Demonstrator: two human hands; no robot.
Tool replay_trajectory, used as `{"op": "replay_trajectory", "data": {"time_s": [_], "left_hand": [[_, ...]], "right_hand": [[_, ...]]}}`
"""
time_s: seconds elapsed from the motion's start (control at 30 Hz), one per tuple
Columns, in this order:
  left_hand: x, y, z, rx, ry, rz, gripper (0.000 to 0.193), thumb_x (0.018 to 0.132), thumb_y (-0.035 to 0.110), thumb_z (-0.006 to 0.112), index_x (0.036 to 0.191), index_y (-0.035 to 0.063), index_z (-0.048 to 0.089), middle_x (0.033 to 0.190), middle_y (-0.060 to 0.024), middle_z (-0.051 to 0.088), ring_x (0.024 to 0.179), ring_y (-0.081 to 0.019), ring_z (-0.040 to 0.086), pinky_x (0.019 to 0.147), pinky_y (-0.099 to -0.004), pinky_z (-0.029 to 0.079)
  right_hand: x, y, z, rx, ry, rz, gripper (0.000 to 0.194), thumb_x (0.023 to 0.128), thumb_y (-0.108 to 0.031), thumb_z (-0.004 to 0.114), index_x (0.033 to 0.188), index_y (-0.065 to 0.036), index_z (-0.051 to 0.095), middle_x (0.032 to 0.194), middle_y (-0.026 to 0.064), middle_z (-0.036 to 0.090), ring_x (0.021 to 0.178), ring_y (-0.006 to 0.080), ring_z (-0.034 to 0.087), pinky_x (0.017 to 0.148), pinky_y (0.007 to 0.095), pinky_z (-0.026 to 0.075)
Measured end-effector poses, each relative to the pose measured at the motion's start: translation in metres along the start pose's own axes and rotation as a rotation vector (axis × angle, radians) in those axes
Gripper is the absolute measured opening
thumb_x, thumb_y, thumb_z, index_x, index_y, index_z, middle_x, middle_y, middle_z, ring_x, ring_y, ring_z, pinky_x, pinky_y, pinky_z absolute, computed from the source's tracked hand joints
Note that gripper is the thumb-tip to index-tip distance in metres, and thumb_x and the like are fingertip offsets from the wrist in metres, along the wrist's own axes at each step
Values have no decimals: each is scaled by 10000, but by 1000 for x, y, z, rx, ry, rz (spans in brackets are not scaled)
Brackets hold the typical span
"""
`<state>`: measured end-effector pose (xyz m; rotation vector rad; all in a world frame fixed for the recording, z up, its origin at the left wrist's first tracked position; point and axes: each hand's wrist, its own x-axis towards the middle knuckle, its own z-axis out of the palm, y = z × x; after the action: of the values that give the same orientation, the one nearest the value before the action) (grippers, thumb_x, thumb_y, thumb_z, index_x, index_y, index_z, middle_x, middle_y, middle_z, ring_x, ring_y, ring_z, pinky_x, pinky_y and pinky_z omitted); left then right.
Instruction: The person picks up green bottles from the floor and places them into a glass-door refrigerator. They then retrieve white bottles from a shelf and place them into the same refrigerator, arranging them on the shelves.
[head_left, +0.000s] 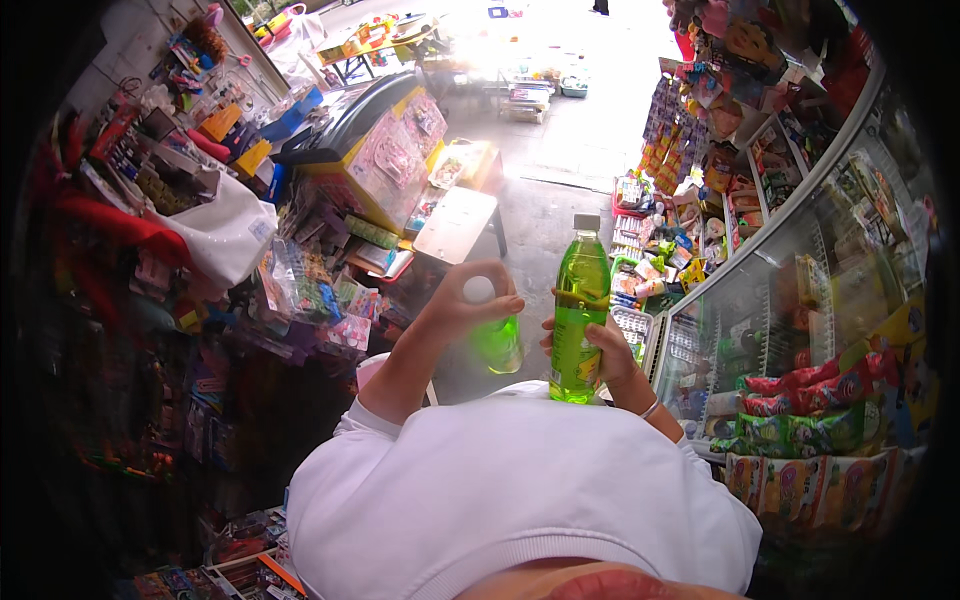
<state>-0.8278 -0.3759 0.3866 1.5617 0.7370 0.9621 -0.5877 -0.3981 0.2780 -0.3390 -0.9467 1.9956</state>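
My left hand (474, 300) curls around the neck of a green plastic bottle (504, 346) with a white cap; that bottle tilts, its base pointing away from my arm, and looks a little blurred. In my right hand (609, 346) is a second green plastic bottle (579, 315), held nearly upright by its labelled lower half, with a pale cap on top. Its upper part shows clear green plastic above the liquid. The two bottles are apart, both in front of my white shirt (525, 480).
A glass-doored cooler (765, 262) stands close on the right, with snack packets (802, 435) beside it. Baskets of small goods (637, 277) line the floor ahead. Left are a chest freezer (375, 150), a small table (456, 225) and piled packaged goods (300, 285).
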Motion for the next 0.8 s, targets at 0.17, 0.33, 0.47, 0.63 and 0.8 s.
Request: {"op": "replay_trajectory", "data": {"time_s": [0.17, 0.33, 0.47, 0.63, 0.8], "left_hand": [[82, -7, -34, 77, 90, 46, 139, 799, 4, 671, 742, 23, 546, 771, -72, 604, 753, -136, 580, 707, -277, 464], [162, -36, -67, -1, -13, 64, 93, 803, 7, 656, 783, 10, 566, 834, -102, 635, 793, -152, 598, 743, -295, 475], [225, -60, -99, -66, -29, 73, 177, 825, 79, 683, 723, 40, 544, 976, -102, 635, 917, -148, 578, 796, -290, 453], [307, -88, -169, -208, 7, 42, 210, 833, 116, 692, 742, 45, 516, 1014, -126, 623, 918, -163, 617, 810, -309, 494], [396, -107, -266, -533, 176, 33, 171, 771, 72, 696, 760, 39, 529, 900, -158, 654, 838, -225, 650, 768, -341, 523]], "right_hand": [[76, -56, -37, -240, 60, -68, 695, 709, -228, 763, 1267, 26, 436, 1082, 178, 622, 931, 285, 657, 840, 397, 525], [132, -90, -85, -507, 109, -102, 695, 637, -150, 802, 1229, 14, 477, 1084, 141, 617, 967, 249, 640, 861, 394, 520], [188, -105, -119, -506, 193, -170, 637, 640, -144, 799, 1191, -11, 508, 1048, 89, 623, 940, 188, 628, 836, 351, 512], [290, -133, -167, -545, 242, -125, 691, 652, -116, 802, 1252, -22, 473, 1052, 71, 612, 919, 164, 632, 817, 321, 516], [398, -171, -204, -450, 184, -105, 706, 662, -102, 796, 1271, -11, 450, 1058, 95, 615, 923, 212, 649, 815, 344, 533]]}}
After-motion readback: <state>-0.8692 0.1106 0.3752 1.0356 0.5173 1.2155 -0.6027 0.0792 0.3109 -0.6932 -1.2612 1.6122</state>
